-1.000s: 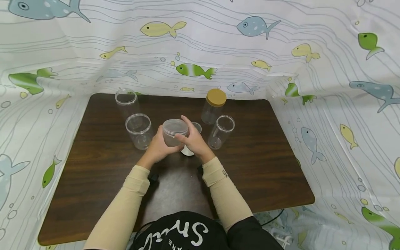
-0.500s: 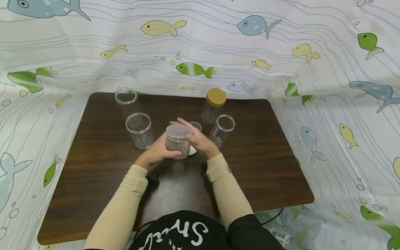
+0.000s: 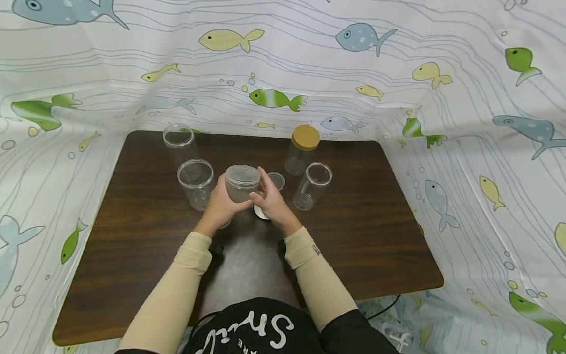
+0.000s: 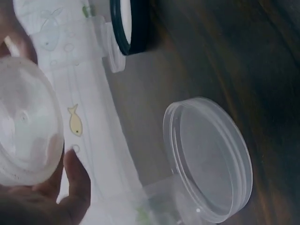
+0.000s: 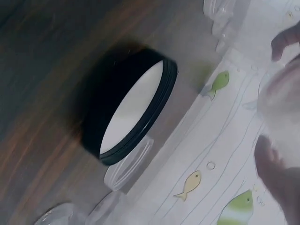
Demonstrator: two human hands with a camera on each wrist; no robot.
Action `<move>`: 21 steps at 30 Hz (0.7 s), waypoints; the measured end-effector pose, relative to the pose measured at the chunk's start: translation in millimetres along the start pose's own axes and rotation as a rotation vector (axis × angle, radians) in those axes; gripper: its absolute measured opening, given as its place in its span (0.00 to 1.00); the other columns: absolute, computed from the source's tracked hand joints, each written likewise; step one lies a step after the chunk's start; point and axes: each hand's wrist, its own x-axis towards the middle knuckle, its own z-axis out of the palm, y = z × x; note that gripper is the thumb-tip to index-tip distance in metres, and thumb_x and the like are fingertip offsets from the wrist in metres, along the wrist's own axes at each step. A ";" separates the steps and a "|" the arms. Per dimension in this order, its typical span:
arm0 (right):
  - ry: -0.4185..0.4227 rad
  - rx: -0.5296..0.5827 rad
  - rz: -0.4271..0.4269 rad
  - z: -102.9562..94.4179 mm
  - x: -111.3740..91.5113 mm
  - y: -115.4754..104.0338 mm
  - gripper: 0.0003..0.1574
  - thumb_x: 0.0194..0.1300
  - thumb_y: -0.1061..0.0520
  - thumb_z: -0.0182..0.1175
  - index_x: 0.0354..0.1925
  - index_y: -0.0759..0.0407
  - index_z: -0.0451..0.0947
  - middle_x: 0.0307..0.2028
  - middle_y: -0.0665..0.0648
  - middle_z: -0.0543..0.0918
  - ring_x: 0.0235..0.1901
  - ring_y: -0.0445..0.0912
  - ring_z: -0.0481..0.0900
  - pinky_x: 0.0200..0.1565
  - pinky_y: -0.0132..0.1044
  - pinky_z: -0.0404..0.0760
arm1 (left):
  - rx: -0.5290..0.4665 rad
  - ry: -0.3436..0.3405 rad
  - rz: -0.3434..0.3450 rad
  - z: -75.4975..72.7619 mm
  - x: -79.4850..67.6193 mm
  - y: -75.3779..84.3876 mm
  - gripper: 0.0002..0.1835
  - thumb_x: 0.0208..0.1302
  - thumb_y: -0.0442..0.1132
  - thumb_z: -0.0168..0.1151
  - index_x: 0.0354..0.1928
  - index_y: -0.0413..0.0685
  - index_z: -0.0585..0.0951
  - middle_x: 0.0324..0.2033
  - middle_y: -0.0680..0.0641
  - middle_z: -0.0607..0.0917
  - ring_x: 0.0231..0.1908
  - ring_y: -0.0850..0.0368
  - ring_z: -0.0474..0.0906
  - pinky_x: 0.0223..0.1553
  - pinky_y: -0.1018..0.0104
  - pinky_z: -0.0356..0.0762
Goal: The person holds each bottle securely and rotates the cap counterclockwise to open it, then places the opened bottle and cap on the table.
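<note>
Both hands hold a clear plastic jar [image 3: 241, 187] over the middle of the table, its frosted top facing up. My left hand [image 3: 221, 204] wraps its left side, thumb across the front. My right hand [image 3: 271, 204] grips it from the right, thumb in front and fingers behind. In the left wrist view, the round base of the jar [image 4: 28, 122] shows between the hands. A black-rimmed lid with a white inside [image 5: 133, 108] lies below the right hand, partly covered by it in the head view. A clear lid [image 4: 211, 159] lies below the left hand, mostly hidden from the head camera.
Two uncovered clear jars stand at left, one behind [image 3: 179, 145] and one nearer [image 3: 196, 187]. At right stand a jar with a yellow lid [image 3: 305, 137] and an uncovered slim jar [image 3: 313, 187]. Another clear lid [image 3: 277, 180] lies behind the right hand.
The jar shifts toward the body and right, then back away and left, both hands moving with it. The right fingers change from reaching behind its top to gripping its right side.
</note>
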 end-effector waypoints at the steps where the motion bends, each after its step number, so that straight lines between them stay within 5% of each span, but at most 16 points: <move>1: 0.006 -0.005 0.013 2.6 -0.1 -0.5 0.86 0.44 0.14 0.62 0.82 0.52 0.30 0.80 0.63 0.44 0.75 0.62 0.56 0.69 0.56 0.64 | 0.037 0.021 -0.003 1.0 0.3 0.0 0.58 0.51 0.48 0.81 0.76 0.39 0.54 0.66 0.34 0.71 0.63 0.36 0.71 0.61 0.39 0.68; 5: 0.081 -0.017 0.057 8.6 2.0 -1.0 0.88 0.42 0.14 0.64 0.82 0.54 0.32 0.77 0.65 0.54 0.70 0.60 0.66 0.63 0.52 0.73 | 0.146 0.057 0.015 4.7 0.8 1.1 0.58 0.49 0.51 0.80 0.76 0.39 0.56 0.64 0.33 0.74 0.60 0.34 0.74 0.58 0.37 0.71; 10: 0.132 -0.024 0.034 4.8 5.9 -0.8 0.84 0.41 0.13 0.65 0.78 0.60 0.49 0.66 0.65 0.69 0.62 0.53 0.73 0.61 0.45 0.73 | 0.095 -0.030 0.047 4.4 -1.6 4.0 0.58 0.48 0.51 0.81 0.75 0.41 0.57 0.62 0.35 0.75 0.57 0.36 0.76 0.56 0.40 0.73; 16: -0.027 0.061 -0.034 -12.0 6.9 0.0 0.79 0.44 0.16 0.67 0.75 0.65 0.55 0.61 0.60 0.72 0.57 0.47 0.72 0.60 0.40 0.71 | -0.032 -0.189 0.068 -1.3 -3.0 5.9 0.57 0.48 0.48 0.82 0.75 0.44 0.57 0.60 0.39 0.76 0.56 0.42 0.75 0.57 0.45 0.71; 21: -0.221 0.154 -0.088 -26.5 8.5 0.7 0.80 0.46 0.18 0.67 0.74 0.72 0.54 0.61 0.57 0.75 0.59 0.48 0.73 0.62 0.43 0.71 | -0.249 -0.362 0.149 -2.9 -1.3 4.3 0.52 0.50 0.36 0.80 0.74 0.44 0.59 0.60 0.40 0.75 0.57 0.44 0.74 0.61 0.48 0.69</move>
